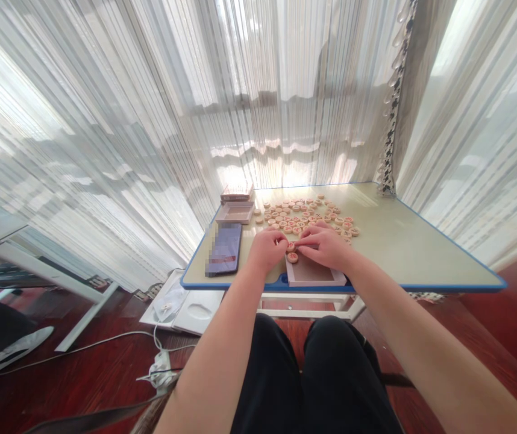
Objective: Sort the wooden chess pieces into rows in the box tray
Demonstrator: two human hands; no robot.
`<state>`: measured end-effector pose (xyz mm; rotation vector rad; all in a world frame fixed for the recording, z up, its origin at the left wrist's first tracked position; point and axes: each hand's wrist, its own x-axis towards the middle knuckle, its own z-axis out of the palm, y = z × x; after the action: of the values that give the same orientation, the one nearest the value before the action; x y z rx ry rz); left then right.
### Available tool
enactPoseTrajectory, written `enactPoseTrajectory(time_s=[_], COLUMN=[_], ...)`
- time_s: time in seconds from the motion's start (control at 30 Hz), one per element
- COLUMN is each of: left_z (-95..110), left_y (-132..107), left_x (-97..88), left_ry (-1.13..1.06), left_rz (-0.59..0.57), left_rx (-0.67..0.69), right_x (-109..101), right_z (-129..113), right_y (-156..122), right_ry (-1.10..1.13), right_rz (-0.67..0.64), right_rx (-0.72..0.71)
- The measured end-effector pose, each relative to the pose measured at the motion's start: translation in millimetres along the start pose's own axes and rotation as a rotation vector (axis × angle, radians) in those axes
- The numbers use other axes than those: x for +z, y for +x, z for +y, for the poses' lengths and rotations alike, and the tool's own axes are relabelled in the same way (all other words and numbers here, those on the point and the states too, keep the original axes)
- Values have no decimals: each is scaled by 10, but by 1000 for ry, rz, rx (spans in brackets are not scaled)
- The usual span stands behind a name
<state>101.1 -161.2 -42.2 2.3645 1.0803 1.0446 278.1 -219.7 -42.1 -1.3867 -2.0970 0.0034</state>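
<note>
A round wooden disc with a red character lies at the left edge of a shallow pinkish-grey box on a blue-rimmed cream desk. Just beyond, a curled left hand and loosely bent right hand meet at a second disc, their grip unclear; more wooden discs spread toward white striped curtains.

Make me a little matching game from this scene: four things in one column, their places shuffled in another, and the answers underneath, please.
Things
1. Main cluster of pale, round wooden pieces
2. Dark-edged, rectangular smartphone
3. White plastic power strip
4. Sheer, striped white fabric curtain

Places
A. Hanging behind the pale-topped, blue-edged table
B. On the tabletop, left of the left hand
C. On the dark red floor
D. On the tabletop, beyond the left hand and the right hand

Pairs: 1-D, 2-B, 3-C, 4-A
</note>
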Motion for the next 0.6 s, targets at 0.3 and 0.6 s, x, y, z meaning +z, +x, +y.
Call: enactPoseTrajectory(time_s=[0.3,0.6], left_z=[20,13], left_y=[-9,-13], left_x=[-10,-5], left_ry=[-11,14], left_rz=[10,12], left_rx=[-4,-17], right_x=[-2,-3], right_z=[-1,6], right_y=[-11,-13], right_ry=[-13,-20], right_rz=[29,-23], right_rx=[21,12])
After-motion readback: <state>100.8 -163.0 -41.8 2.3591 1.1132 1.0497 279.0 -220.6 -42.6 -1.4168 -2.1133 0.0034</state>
